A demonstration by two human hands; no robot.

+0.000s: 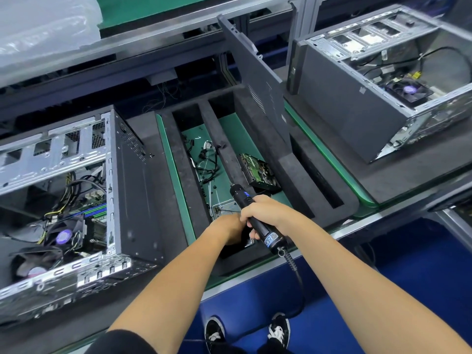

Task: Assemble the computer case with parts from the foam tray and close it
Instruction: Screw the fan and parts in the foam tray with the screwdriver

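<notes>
Right hand grips the electric screwdriver, tip toward 11 o'clock over the foam tray; left hand just beside it reaches into the tray, its grasp hidden.

Bright, even overhead light, soft short shadows. Glare on clear plastic sheeting top left and on bare metal chassis edges. Foam tray slots go near black, detail lost. Strong wide-angle bend at edges, bench rails curve. Slight softness overall, corners smeared.
</notes>
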